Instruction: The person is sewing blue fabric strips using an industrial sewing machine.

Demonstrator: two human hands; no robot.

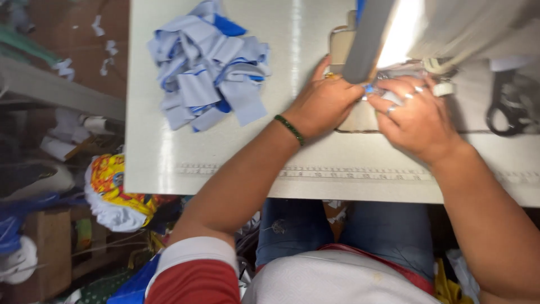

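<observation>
a: what's going on at the upper right of the frame?
b: both hands feed a small light blue fabric piece (368, 89) under the sewing machine head (371, 34), so the stitching step looks in hand. by my judgement the next move calls for keeping the piece flat and guiding it straight.
a: how do the hands sit?
b: the left hand (323, 104) lies flat, fingers together, pressing the fabric onto the white table (225, 157). the right hand (416, 112), rings on its fingers, pinches the piece's edge with fingertips closed.
a: anything else?
b: a pile of blue fabric strips (208, 67) sits upper left, scissors (506, 107) at the right edge.
</observation>
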